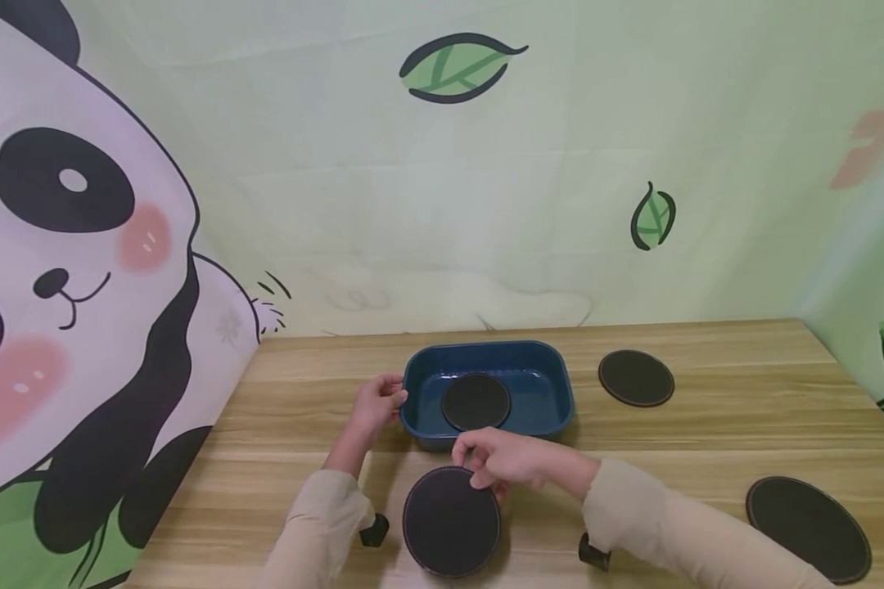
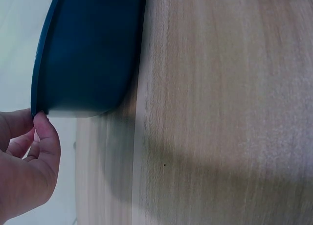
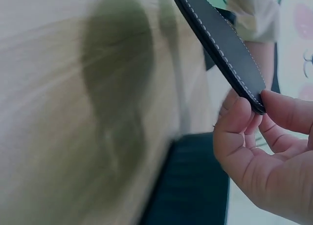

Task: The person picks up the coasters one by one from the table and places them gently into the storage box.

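Wood tabletop [image 1: 302, 376] | left hand [image 1: 376, 405]: pinches blue tray [image 1: 541, 393] rim | right hand [image 1: 507, 458]: pinches black disc [image 1: 452, 528] edge

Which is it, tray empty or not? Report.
Not empty: the head view shows a black disc lying inside the tray.

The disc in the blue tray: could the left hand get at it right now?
Probably yes: the left hand is at the side of the tray, whose top is open, and nothing covers the disc. That hand would likely have to let go of the tray first.
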`<state>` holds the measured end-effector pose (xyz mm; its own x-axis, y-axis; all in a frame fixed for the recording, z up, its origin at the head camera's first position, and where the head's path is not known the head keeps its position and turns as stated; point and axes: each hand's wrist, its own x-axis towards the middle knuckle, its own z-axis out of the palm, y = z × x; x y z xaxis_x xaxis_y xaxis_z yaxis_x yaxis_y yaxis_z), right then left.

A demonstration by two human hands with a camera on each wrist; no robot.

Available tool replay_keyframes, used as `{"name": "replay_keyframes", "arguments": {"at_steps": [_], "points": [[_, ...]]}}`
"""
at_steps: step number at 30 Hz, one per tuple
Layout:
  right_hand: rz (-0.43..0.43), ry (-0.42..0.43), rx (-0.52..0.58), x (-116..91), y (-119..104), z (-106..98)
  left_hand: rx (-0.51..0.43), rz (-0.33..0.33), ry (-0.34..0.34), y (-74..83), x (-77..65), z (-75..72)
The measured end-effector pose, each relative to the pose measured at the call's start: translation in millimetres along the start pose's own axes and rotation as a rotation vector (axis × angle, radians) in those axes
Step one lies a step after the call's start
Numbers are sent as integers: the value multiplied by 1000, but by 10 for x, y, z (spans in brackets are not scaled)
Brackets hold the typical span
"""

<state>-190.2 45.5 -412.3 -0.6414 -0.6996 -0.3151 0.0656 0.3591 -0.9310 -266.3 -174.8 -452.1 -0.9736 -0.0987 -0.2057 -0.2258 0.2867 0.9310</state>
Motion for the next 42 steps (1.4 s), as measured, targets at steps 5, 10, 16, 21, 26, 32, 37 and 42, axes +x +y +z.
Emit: {"name": "replay_keyframes", "arguments": {"at_steps": [5, 10, 16, 21, 26, 32, 37, 42], "points": [[-17, 58, 73, 8, -54, -131, 4, -5, -7, 8, -19, 4], [-15, 128, 152, 16, -92, -272, 12, -11, -5, 24, -34, 2], [-48, 199, 252, 33, -120, -459, 4, -8, -7, 29, -33, 0], [-59, 270, 299, 65, -90, -575, -10, 3, -6, 16, -29, 1], [-58, 324, 338, 119, -39, -649, -20, -4, -4, 7, -28, 5], [-38, 427, 397, 200, 56, -739, -15, -12, 2, 5, -22, 5], [-7, 488, 430, 260, 110, -778, -5, -9, 5, 10, -24, 4], [27, 538, 451, 322, 157, -804, -1, -13, 10, 15, -22, 8]]}}
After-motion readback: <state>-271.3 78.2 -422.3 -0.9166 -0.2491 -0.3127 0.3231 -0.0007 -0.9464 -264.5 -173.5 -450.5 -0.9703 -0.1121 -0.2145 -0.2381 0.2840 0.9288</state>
